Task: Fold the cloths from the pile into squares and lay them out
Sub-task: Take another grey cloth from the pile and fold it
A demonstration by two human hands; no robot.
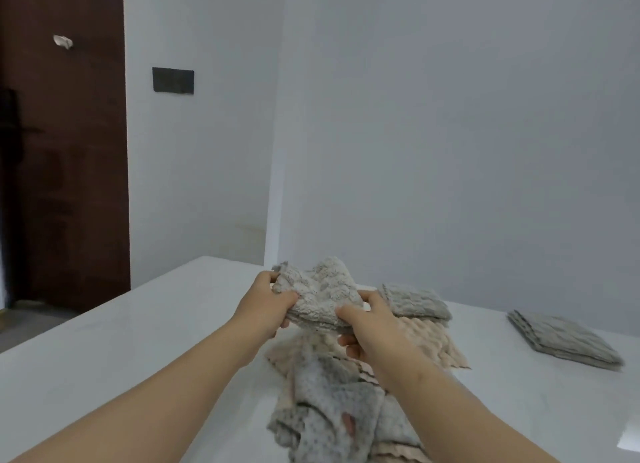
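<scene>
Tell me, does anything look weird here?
Yes: the spotted grey cloth at the near end of the crumpled pile bears a reddish patch, perhaps a stain or label; too blurred to tell.

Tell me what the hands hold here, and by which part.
Both hold one fluffy grey cloth above the pile: left hand at its left edge, right hand at its right edge.
</scene>
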